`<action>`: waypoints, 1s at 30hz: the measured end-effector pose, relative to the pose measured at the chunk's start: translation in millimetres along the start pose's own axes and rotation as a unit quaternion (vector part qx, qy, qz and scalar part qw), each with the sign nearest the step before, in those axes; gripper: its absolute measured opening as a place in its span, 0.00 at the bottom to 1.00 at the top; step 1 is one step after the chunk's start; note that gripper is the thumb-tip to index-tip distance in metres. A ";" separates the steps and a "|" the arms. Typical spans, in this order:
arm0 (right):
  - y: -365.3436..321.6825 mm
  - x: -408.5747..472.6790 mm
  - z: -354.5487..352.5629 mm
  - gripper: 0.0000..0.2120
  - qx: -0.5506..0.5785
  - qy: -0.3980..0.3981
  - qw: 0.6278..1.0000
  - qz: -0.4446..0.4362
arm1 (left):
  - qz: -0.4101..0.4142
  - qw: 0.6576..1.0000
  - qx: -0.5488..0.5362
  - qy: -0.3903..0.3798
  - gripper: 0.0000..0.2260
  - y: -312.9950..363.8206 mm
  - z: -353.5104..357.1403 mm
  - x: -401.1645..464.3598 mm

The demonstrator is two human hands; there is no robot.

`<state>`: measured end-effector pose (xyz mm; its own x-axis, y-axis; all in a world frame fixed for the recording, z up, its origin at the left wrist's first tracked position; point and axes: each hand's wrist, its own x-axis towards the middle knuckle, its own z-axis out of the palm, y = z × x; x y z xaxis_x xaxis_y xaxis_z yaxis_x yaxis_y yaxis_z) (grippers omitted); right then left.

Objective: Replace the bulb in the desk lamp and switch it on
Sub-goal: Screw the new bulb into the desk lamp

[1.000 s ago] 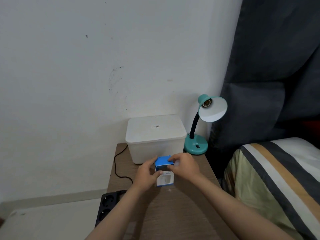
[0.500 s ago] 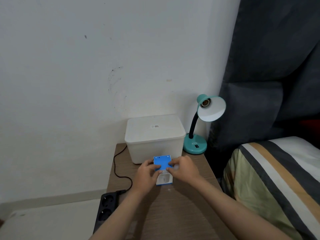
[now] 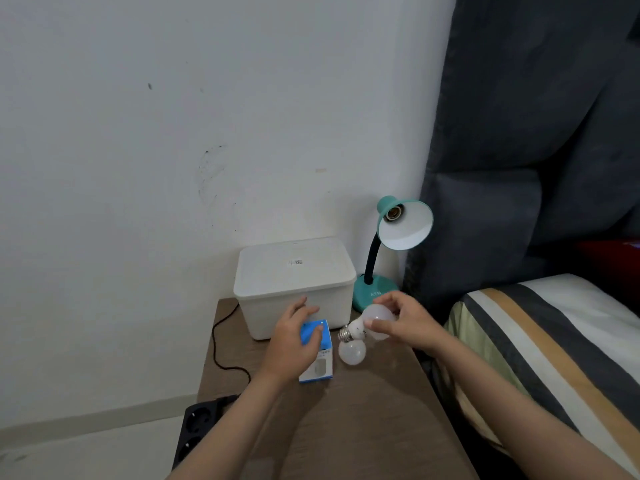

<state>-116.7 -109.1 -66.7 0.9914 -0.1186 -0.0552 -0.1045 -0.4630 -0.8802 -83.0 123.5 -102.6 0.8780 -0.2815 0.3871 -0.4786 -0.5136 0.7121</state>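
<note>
A teal desk lamp (image 3: 375, 289) stands at the back right of the wooden bedside table (image 3: 346, 420), its shade tilted toward me with the socket (image 3: 394, 213) bare. My right hand (image 3: 403, 322) holds a white bulb (image 3: 375, 315) by its globe, screw base pointing left, just in front of the lamp base. A second white bulb (image 3: 352, 352) lies on the table below it. My left hand (image 3: 292, 344) rests on top of the blue and white bulb box (image 3: 320, 367), which stands upright on the table.
A white lidded plastic bin (image 3: 294, 275) sits against the wall behind the box. A black cord (image 3: 218, 344) runs down the table's left side to a black power strip (image 3: 195, 427) on the floor. A striped bed (image 3: 554, 341) and dark headboard lie to the right.
Both hands were on the box before. My right hand has drawn a white bulb out and moved it right; my left hand stays on the box. A second bulb now shows on the table.
</note>
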 end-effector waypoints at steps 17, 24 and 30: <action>-19.0 23.4 -61.0 0.26 -0.009 0.354 0.917 -0.183 | 0.144 0.988 -0.038 0.051 0.16 92.1 43.3 119.0; -5.5 72.3 -57.5 0.25 -0.016 0.370 0.901 -0.225 | 0.168 0.984 -0.021 0.056 0.17 97.5 67.0 166.1; -5.8 101.8 -55.9 0.25 -0.039 0.378 0.890 -0.253 | 0.180 0.981 -0.021 0.064 0.17 91.1 79.0 185.8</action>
<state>-19.6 -167.6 -40.8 0.5809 -0.4204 0.6970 0.3050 -0.6815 -0.6652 36.4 -39.6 -12.1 0.6470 -0.3323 0.6863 -0.7591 -0.3656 0.5386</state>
